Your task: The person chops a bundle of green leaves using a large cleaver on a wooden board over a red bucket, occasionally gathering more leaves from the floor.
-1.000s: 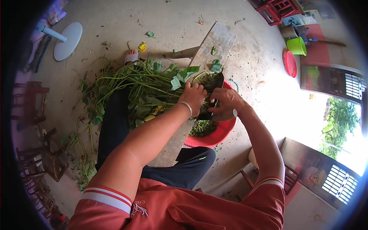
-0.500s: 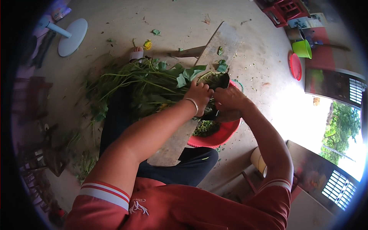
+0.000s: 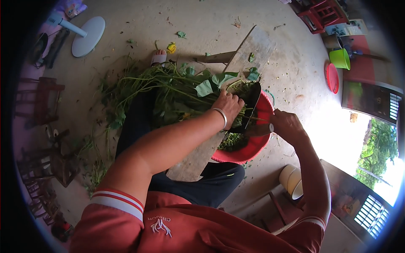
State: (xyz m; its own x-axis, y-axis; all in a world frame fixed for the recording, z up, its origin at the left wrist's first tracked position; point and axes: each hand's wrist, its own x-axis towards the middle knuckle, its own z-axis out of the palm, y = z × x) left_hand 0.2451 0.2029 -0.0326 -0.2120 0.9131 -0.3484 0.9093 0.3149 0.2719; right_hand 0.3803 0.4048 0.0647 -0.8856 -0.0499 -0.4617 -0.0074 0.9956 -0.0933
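My left hand (image 3: 230,107) is closed over a bundle of long-stemmed leafy green vines (image 3: 177,88), pressing it on a narrow wooden bench (image 3: 194,162). A dark, wide-bladed knife (image 3: 251,101) stands across the bundle's right end; its pale handle (image 3: 258,129) sticks out to the right, with no hand around it. My right hand (image 3: 288,126) is apart from the blade, just past the handle's end, fingers pinched on what looks like a thin stem reaching back toward the blade. Below, a red basin (image 3: 265,107) contains chopped green pieces (image 3: 232,142).
Loose leaves and a yellow flower (image 3: 171,47) lie on the floor. A white round stand base (image 3: 88,37) is at far left, small wooden chairs (image 3: 42,99) along the left. At right are a green bucket (image 3: 340,59), a red tub (image 3: 332,78) and a cream bucket (image 3: 291,181).
My right hand has drawn away from the knife and bundle to the right, uncovering the knife handle. My left hand stays on the vines. The whole view has shifted slightly.
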